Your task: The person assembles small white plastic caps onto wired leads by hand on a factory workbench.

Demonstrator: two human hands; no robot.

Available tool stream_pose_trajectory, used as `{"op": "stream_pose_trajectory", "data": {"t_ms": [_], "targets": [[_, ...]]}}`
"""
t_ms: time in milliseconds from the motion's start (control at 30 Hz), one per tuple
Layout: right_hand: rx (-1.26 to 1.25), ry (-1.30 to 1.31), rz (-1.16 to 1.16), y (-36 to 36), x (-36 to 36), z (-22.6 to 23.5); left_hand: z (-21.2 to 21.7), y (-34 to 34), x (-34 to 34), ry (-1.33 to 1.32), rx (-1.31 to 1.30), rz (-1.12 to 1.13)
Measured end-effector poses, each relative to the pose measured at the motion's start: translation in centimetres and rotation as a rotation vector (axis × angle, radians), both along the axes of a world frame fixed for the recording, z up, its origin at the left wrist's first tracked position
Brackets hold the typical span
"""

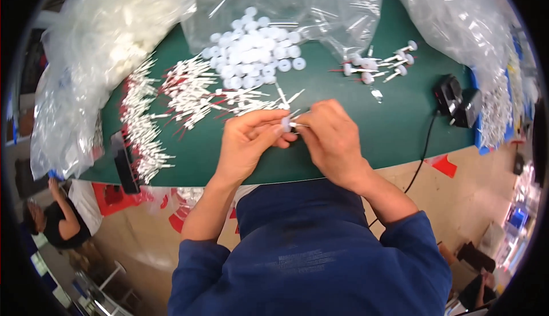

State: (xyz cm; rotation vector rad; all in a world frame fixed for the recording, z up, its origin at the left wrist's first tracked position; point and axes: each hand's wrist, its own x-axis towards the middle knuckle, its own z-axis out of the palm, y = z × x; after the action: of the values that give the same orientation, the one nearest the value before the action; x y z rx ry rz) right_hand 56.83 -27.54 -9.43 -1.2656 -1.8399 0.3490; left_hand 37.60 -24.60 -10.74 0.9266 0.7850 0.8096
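Fingers [273, 126] of the left hand [247, 144] pinch a small round white plastic cap [285, 124]; the right hand [330, 139] pinches a thin white plastic stem [299, 124] against it, above the green bench [400, 127] near its front edge.

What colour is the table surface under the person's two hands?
Dark green. The flat table top shows best in the head view, the only view.

Left hand [247, 139] pinches white cap [285, 124]; right hand [330, 136] pinches thin white stem [299, 124] above green mat [400, 127].
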Motion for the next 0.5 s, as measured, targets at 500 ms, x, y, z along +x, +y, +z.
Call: {"op": "stream_pose_trajectory", "data": {"t_ms": [500], "targets": [[0.073,0.022,0.076,-0.1,-1.5,-0.7,0.2,-0.7,-0.8,-0.015,0.044,0.023]]}}
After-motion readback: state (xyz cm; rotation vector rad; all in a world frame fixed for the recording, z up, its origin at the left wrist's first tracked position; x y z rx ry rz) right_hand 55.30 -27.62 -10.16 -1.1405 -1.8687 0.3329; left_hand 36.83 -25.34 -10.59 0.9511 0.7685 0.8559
